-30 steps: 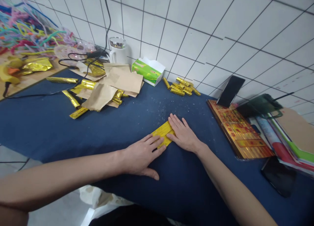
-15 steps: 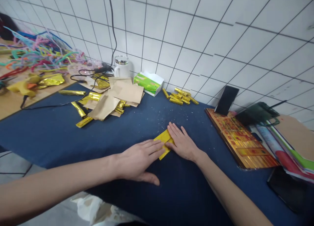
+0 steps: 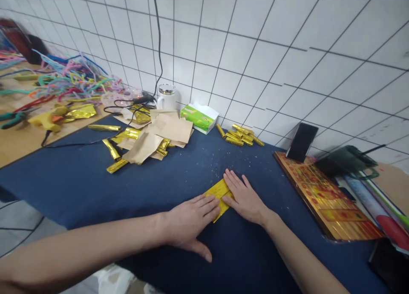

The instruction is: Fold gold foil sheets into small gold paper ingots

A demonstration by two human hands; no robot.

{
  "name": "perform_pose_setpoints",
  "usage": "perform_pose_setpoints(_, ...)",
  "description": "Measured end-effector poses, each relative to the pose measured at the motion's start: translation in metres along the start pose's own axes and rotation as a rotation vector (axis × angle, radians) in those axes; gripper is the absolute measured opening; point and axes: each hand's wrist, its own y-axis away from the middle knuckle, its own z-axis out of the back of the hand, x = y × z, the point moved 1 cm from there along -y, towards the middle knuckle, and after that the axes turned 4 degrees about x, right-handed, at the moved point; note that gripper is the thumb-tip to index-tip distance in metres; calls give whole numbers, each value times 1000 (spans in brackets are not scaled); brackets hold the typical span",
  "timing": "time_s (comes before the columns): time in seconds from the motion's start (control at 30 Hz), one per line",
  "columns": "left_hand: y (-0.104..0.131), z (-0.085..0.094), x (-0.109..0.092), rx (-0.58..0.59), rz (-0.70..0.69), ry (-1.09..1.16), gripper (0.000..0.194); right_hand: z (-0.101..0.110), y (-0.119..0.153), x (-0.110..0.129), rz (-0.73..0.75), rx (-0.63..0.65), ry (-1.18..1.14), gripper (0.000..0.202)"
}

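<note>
A folded piece of gold foil paper [image 3: 218, 190] lies on the dark blue cloth [image 3: 172, 179] near the middle. My left hand [image 3: 191, 220] rests flat with its fingertips on the foil's lower left part, thumb spread away on the cloth. On the foil's right end lies my right hand [image 3: 244, 197], its palm down and fingers stretched out. Rolled gold pieces [image 3: 241, 136] sit in a small pile by the wall. More gold rolls [image 3: 111, 150] lie at the left beside brown paper pieces [image 3: 171, 125].
Behind the papers stand a white mug [image 3: 167, 99] and a green tissue pack [image 3: 198, 116]. A phone [image 3: 302, 141] leans upright on a red and gold stack [image 3: 332, 200]. At left are pipe cleaners [image 3: 73, 79], a yellow glue gun [image 3: 46, 119] and its cable.
The whole view has shifted, so things appear slightly lower and further right. Both hands remain on the foil in nearly the same pose.
</note>
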Motion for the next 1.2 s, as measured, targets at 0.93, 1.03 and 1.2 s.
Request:
perform_pose_setpoints(0.93, 2, -4, 0, -41, -33, -10, 86, -7, -1, -26, -140, -22, -13, 60)
perform_pose_setpoints(1.03, 2, -4, 1, -43, -28, -20, 86, -1, 3, -19, -200, -42, -64, 69)
perform_pose_setpoints(1.2, 1, -7, 2, -44, -36, -14, 89, 0, 17, 15, -218, -72, -28, 91)
